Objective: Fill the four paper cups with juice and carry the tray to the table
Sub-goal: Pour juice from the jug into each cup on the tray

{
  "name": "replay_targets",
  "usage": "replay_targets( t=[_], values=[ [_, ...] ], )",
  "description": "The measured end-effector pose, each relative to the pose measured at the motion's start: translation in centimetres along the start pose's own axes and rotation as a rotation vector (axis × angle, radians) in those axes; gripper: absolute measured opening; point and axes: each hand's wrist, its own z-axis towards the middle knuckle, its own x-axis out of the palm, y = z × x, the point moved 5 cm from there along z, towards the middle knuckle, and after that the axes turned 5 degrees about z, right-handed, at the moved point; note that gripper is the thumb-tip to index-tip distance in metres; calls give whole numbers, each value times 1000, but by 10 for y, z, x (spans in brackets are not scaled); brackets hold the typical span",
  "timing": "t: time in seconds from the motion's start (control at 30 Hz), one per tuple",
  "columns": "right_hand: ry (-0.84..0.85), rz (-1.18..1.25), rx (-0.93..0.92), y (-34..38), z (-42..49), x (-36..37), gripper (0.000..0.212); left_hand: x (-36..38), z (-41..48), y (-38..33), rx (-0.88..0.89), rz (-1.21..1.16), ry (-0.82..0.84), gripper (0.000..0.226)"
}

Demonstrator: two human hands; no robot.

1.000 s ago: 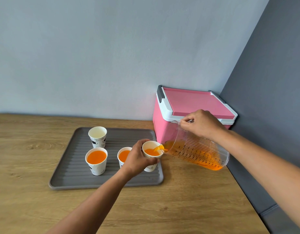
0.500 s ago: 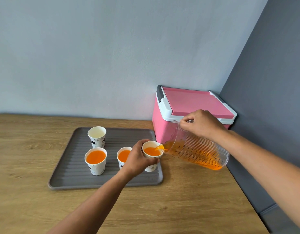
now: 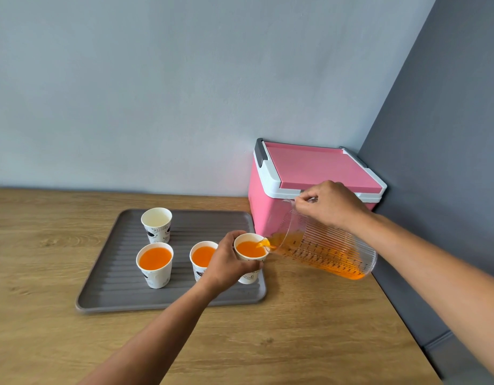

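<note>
The left hand (image 3: pixel 226 262) covers most of the held cup (image 3: pixel 250 250) and the right side of the middle cup (image 3: pixel 202 256). Whether the held cup's base touches the tray (image 3: pixel 115 290) cannot be told. The right hand (image 3: pixel 330 204) hides the handle of the jug (image 3: pixel 323 248). Both forearms are cut off by the lower and right edges, and the print on the cups is too small to read.

There are four cups, all over the one grey ribbed tray. Three hold orange juice. The empty cup (image 3: pixel 157 225) stands back left, and the front-left cup (image 3: pixel 155 265) is nearly full. One pink cooler (image 3: pixel 309 168) sits in the corner on the wooden table (image 3: pixel 296 343).

The left hand's fingers wrap the held cup at the tray's front right corner. The right hand grips the top of the clear jug, which is tilted. Its spout is at the held cup's rim and juice is running in.
</note>
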Motion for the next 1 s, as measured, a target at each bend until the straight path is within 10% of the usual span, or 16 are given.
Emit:
replay_targets(
  t=[1.0],
  values=[
    [-178, 278, 71, -37, 7, -7, 24, -12, 22, -20, 46, -42, 0, 75]
  ],
)
